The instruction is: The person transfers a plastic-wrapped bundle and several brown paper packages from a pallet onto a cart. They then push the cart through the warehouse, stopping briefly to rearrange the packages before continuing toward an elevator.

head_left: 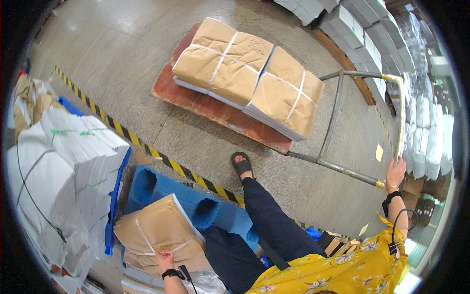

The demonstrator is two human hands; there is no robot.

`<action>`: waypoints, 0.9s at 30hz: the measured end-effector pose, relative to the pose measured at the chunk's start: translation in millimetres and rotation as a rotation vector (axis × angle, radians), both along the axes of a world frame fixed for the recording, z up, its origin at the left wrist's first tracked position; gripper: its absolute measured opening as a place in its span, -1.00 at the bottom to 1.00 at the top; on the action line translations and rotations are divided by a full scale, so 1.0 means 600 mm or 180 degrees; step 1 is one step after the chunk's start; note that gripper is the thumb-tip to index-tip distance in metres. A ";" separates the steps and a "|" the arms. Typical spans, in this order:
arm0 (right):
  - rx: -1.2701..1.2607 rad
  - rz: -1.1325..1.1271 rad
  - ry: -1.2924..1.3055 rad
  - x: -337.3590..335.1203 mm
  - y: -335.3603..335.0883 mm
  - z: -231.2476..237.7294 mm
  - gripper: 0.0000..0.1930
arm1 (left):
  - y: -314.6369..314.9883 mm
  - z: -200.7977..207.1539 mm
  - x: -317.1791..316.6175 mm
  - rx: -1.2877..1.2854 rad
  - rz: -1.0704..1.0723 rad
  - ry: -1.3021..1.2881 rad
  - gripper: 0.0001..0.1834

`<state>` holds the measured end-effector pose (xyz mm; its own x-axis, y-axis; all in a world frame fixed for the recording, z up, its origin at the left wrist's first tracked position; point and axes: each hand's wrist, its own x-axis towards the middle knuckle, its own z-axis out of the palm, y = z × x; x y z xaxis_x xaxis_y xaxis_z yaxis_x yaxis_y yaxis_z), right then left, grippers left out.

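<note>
- Brown paper wraps the big bundle (159, 223), which lies at the near end of the blue pallet (178, 188).
- Left hand (165, 259): on top of the big bundle, at the near end of the blue pallet. Its fingers are curled in tight and look to be gripping the white strap (145, 236).
- Right hand (395, 171): far to the right of the blue pallet. Its fingers are wrapped round the metal handle (402, 112) of the red cart (210, 118).
- The red cart sits beyond the blue pallet, past the striped tape (175, 167). Two brown bundles (230, 56) lie on it, tied with white bands.
- A tall white stack (81, 161) stands just left of the blue pallet.
- One foot in a black sandal (240, 166) is just beyond the blue pallet, past the tape.
- To hold well, I think it is best to grip where the straps cross, so the pull is even. One thin strap may slip or rip the paper, so a hand under the big bundle would be safer. Keep it flat, hold the handle firmly, and do not twist your back with arms so wide.
</note>
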<state>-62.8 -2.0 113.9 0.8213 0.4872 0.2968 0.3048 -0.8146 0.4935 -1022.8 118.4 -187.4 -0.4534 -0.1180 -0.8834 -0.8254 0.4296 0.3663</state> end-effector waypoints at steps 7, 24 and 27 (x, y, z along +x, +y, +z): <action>0.1819 -0.1250 0.1905 0.067 -0.041 -0.010 -0.59 | 0.146 0.055 0.186 -0.0306 -0.0835 -0.0196 -0.56; 0.2386 -0.1183 0.2020 0.054 -0.055 0.056 -0.59 | 0.533 0.317 1.092 0.0908 -0.5376 -0.1049 -0.78; 0.2628 -0.1170 0.2145 0.056 -0.059 0.044 -0.55 | 0.550 0.322 1.223 0.0782 -0.5556 -0.1023 -0.75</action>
